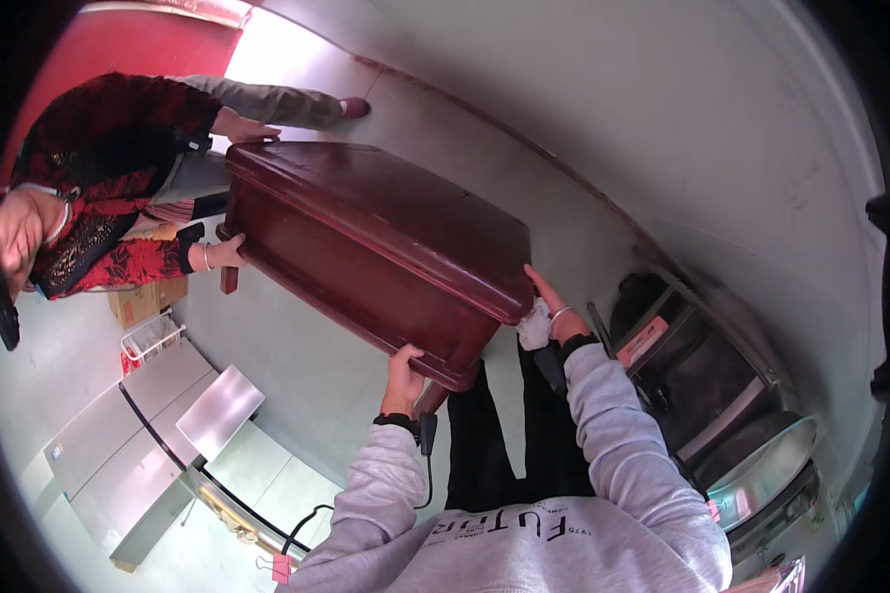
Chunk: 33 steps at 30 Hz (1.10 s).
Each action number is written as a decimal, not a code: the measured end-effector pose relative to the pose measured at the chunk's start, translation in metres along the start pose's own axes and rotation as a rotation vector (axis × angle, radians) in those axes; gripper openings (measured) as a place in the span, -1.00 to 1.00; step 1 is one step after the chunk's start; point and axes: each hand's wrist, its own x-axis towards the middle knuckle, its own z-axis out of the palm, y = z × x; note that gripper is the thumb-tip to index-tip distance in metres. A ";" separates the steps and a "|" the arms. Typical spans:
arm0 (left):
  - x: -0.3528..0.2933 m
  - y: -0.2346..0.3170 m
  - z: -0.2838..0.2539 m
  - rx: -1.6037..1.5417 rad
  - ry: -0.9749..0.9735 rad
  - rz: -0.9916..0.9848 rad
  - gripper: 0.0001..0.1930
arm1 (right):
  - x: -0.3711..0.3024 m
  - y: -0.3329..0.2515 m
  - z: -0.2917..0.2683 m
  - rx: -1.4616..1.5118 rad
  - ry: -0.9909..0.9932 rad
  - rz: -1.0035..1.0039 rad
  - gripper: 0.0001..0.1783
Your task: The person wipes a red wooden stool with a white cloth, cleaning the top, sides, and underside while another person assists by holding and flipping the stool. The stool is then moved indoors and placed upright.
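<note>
A dark red wooden table [376, 212] with a thick moulded top, deep side panels and short legs is held up off the floor, slanting across the middle. At its near end, my left hand [402, 381] is closed round the lower edge by a leg, thumb on top. My right hand [552, 296] grips the near right end; its fingertips lie along the edge of the top and the rest are partly hidden. Something white and crumpled [535, 328] shows beside that palm. A co-worker [119, 188] in red and black sleeves holds the far end with both hands.
The grey wall [663, 138] runs along the right. A dark metal frame [697, 356] and a shiny metal basin [766, 474] stand close by my right arm. Grey cabinets [133, 420] stand at the lower left, with a cardboard box [146, 299] behind the co-worker.
</note>
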 end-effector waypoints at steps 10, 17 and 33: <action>0.004 -0.001 -0.044 0.004 -0.083 0.072 -0.53 | 0.040 0.057 0.002 0.436 -0.307 -0.148 -0.34; -0.012 0.008 -0.089 0.009 -0.109 0.037 -0.45 | 0.100 0.071 -0.015 0.367 -0.233 -0.179 -0.32; 0.000 0.074 -0.145 -0.054 -0.149 0.019 -0.34 | 0.089 0.087 0.091 0.354 -0.225 -0.229 -0.42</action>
